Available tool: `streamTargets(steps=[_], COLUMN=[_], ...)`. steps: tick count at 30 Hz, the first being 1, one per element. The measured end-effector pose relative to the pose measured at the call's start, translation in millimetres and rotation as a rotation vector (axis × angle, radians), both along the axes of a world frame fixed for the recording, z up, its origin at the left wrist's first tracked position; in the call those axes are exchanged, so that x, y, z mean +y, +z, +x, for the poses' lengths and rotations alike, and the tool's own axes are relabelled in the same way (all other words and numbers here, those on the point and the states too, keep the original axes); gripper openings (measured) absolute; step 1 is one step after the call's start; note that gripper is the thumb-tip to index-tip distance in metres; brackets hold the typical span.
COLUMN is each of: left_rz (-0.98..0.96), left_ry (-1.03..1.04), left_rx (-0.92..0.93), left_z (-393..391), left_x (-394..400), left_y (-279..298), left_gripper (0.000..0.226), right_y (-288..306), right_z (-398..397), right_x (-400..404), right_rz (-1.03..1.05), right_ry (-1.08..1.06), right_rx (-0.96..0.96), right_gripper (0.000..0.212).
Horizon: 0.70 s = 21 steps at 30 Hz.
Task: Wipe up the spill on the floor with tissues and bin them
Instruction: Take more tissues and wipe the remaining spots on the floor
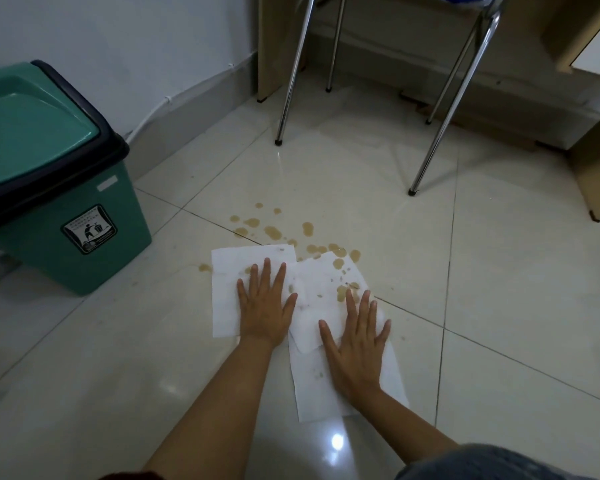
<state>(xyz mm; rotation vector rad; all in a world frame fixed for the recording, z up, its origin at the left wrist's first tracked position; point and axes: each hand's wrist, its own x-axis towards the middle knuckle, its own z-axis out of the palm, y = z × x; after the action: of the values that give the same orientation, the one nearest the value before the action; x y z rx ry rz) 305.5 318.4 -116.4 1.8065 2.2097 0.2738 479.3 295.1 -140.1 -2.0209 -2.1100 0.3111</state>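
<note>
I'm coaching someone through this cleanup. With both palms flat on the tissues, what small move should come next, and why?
Probably slide both tissues forward, away from the body. The left hand and right hand press flat on them, yet most brown drops of the spill lie uncovered on the floor just beyond the tissues' far edge. The bin can wait.

Glossy pale ceramic floor tiles [499,306] reflected light, thin matt white paper tissues [229,292] soaked brown, smooth green plastic bin [84,244], shiny chromed metal chair legs [291,74].
</note>
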Motion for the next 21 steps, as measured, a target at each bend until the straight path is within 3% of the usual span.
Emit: streamTargets(steps=[6,17,21], left_rz=[-0.054,0.032,0.064], left_ry=[0.037,-0.084,-0.09], left_rx=[0.004,0.153,0.199], left_z=[-12,-33,-35], left_x=[9,21,24], left_y=[-8,-30,-33], left_gripper=[0.072,0.08,0.072], right_y=[0,-6,-3], right_z=[-15,-32,-41], right_x=[21,64,78], right_rz=[-0.004,0.02,0.004], right_ry=[-0.07,0.088,0.157], right_rx=[-0.041,-0.103,-0.095], right_gripper=[0.08,0.064,0.064])
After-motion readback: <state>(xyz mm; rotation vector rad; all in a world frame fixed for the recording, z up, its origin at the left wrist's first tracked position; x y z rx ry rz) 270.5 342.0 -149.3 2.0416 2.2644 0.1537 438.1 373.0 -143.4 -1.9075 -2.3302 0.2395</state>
